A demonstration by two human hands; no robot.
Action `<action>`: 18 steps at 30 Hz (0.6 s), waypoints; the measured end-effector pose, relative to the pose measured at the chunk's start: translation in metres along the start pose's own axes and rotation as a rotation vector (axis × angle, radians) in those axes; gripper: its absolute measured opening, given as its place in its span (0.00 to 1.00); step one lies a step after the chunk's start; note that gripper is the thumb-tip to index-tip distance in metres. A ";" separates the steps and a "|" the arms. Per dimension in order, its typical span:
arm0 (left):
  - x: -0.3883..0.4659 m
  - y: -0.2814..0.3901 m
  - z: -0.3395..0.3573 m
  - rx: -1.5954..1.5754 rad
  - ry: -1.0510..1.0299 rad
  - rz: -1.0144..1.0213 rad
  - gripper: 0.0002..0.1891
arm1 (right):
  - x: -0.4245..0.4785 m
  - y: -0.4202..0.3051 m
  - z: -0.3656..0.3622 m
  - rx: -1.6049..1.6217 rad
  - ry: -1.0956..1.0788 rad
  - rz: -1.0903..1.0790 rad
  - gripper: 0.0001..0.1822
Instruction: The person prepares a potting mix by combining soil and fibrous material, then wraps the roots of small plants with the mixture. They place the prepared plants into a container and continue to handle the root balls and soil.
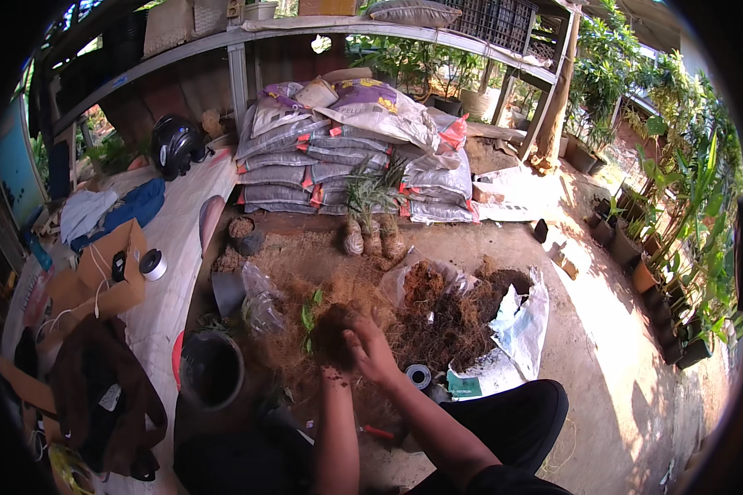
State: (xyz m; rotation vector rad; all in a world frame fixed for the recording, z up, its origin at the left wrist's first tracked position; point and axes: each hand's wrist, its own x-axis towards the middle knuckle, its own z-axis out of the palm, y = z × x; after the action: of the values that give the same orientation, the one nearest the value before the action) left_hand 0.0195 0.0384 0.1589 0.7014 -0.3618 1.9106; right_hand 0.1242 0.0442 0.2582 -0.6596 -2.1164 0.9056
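My two hands meet around a dark ball of soil [333, 334] in front of me. My left hand [337, 362] lies under and behind it, its fingers mostly hidden and dirt on the wrist. My right hand [365, 348] presses on the ball's right side with its fingers bent round it. A leafy green cutting [309, 318] stands out at the ball's left; whether it is rooted in the ball I cannot tell. Brown coconut fibre [353, 288] spreads beneath. On the right, dark soil with roots [452, 337] spills from a torn white sack [526, 334].
A black pot [212, 371] and a clear plastic bag [263, 303] stand left; a roll of tape [418, 375] and a red-handled tool [378, 432] lie close by. Several wrapped root balls with foliage [373, 238] sit before stacked sacks [347, 167]. A cardboard box [114, 272] is further left.
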 end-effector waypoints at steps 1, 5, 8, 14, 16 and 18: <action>-0.003 0.001 -0.003 -0.149 0.002 -0.026 0.26 | 0.000 0.004 -0.004 0.025 0.087 0.154 0.22; -0.003 -0.001 -0.023 -0.207 0.113 -0.071 0.29 | 0.004 0.014 -0.003 -0.303 -0.009 -0.209 0.21; -0.014 -0.010 -0.027 -0.314 0.290 -0.121 0.30 | 0.000 0.029 0.003 -0.185 -0.094 -0.181 0.22; -0.020 -0.006 -0.017 0.627 0.495 -0.241 0.26 | 0.005 0.130 -0.010 0.178 0.566 0.271 0.17; -0.020 -0.005 -0.019 0.208 0.596 -0.165 0.25 | -0.002 0.176 -0.029 0.027 0.580 0.484 0.21; -0.022 -0.007 -0.027 0.282 0.648 -0.175 0.26 | -0.010 0.221 -0.048 -0.028 0.487 0.564 0.20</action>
State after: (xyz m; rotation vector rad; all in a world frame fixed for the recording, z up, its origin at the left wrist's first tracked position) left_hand 0.0238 0.0401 0.1237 0.2464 0.3690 1.9178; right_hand 0.2040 0.1931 0.1074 -1.3795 -1.5276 0.8864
